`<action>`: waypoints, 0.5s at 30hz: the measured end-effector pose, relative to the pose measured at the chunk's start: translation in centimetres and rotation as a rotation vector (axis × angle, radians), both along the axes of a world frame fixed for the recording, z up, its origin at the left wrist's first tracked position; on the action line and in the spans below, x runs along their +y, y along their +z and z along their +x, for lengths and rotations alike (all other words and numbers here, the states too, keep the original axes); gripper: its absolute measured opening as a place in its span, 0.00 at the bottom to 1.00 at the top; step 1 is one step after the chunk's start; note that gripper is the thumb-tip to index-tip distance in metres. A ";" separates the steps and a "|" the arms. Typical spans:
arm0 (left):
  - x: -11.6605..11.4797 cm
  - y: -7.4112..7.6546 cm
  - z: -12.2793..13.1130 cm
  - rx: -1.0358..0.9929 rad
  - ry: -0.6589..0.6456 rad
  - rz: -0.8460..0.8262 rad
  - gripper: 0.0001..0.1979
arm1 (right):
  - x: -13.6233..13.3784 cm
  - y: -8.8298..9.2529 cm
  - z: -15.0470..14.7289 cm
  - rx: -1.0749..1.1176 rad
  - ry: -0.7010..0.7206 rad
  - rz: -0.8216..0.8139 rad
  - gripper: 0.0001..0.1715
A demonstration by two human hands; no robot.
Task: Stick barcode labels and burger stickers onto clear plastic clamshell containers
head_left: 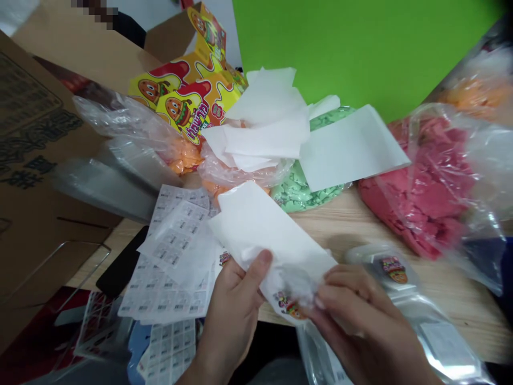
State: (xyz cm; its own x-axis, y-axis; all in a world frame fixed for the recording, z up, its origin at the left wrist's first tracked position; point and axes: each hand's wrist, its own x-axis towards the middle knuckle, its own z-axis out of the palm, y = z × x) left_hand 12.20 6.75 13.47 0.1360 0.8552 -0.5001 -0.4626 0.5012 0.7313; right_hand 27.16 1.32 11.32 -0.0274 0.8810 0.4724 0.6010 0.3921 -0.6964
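Observation:
A white sticker sheet (pixel 264 219) is in my left hand (pixel 234 307), with the thumb pressed on top and the fingers under it. Burger-character stickers (pixel 290 307) show at its lower edge. Pinched at that edge, my right hand (pixel 360 315) is closed on the sheet where the paper is crumpled and blurred; whether a loose sticker is between the fingertips cannot be made out. Right of the hands lies a clear plastic container (pixel 385 262) with a burger sticker on it. More clear plastic packaging (pixel 444 331) lies partly behind my right hand.
Printed label sheets (pixel 168 289) overlap on the left, beside a black phone-like object (pixel 120 262). Behind are yellow burger-print boxes (pixel 188 101), loose white papers (pixel 276 112), and bags of green pieces (pixel 308 187) and red pieces (pixel 425 187). A cardboard box (pixel 36 214) stands at left.

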 end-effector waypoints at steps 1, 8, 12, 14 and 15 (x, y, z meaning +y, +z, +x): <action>0.1 -0.1 -0.1 0.026 -0.028 0.023 0.10 | 0.1 0.3 0.2 0.065 0.017 -0.027 0.21; 0.1 0.9 0.2 0.294 -0.176 0.226 0.13 | 1.1 0.6 1.1 -0.204 0.029 0.144 0.43; 0.2 1.5 1.1 0.324 -0.147 0.202 0.08 | 0.4 1.3 0.2 -0.308 -0.017 0.254 0.21; 0.2 1.6 1.5 0.273 -0.093 0.147 0.07 | -0.2 1.7 -0.5 -0.303 -0.075 0.244 0.14; 0.1 1.5 1.6 0.250 -0.078 0.124 0.07 | -0.5 1.8 -0.7 -0.278 -0.096 0.231 0.13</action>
State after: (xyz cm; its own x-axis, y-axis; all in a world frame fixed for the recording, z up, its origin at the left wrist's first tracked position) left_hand 13.84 6.87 15.01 0.0892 0.9038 -0.4185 -0.2241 0.4276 0.8757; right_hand 26.50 0.84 13.14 -0.1045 0.7570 0.6450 0.7963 0.4522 -0.4017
